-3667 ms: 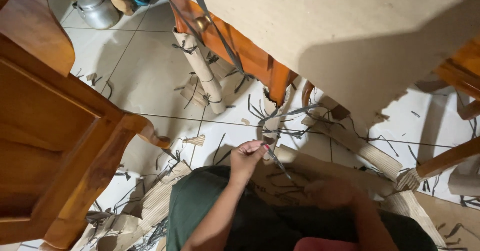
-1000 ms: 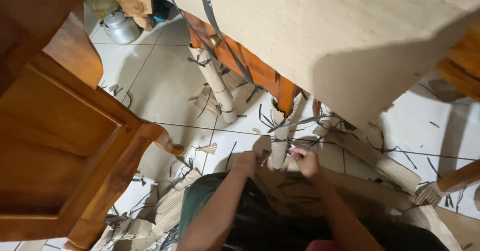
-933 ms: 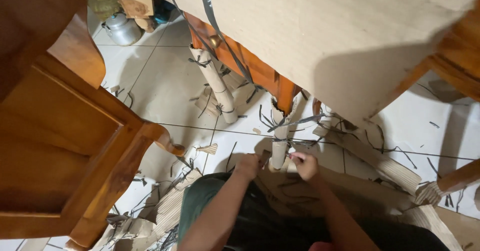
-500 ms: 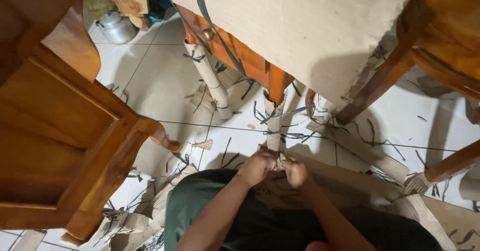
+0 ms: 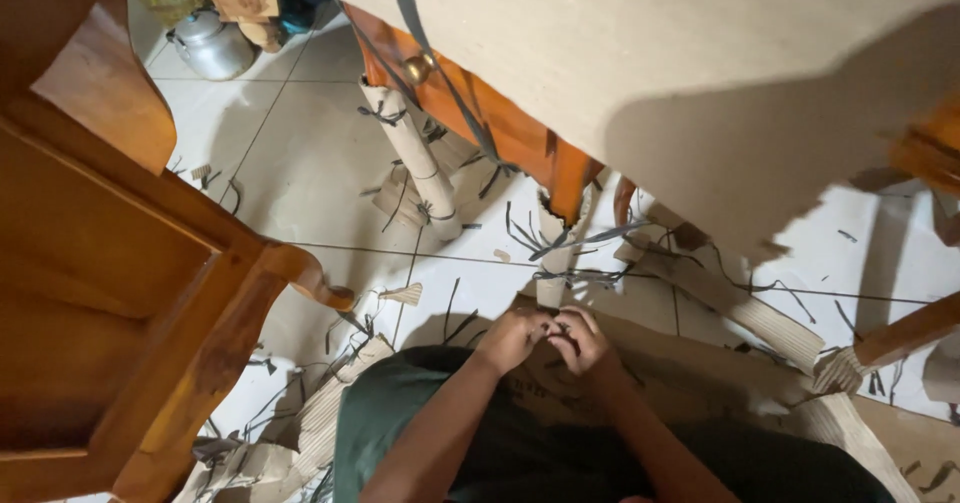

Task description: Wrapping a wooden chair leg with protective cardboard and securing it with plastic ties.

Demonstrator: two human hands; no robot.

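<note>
My left hand (image 5: 512, 339) and my right hand (image 5: 581, 337) meet low in the middle, fingers pinched together on a dark plastic strap (image 5: 560, 335) over a sheet of brown cardboard (image 5: 700, 363) on my lap. Just beyond them stands a table leg wrapped in corrugated cardboard (image 5: 553, 263), bound with more dark straps (image 5: 580, 238). A second wrapped leg (image 5: 415, 163) stands farther back on the left. The orange wooden table (image 5: 480, 113) above is covered by a large cardboard sheet (image 5: 680, 63).
A wooden chair (image 5: 130, 293) fills the left side. Cut straps and cardboard scraps (image 5: 330, 403) litter the white tiled floor (image 5: 300, 153). A metal kettle (image 5: 210, 48) sits at the back left. Another wooden leg (image 5: 890, 338) crosses at the right.
My right hand came in from the right to meet my left at the base of the wrapped leg. Both hands then drew back slightly toward my lap, closed on the strap.
</note>
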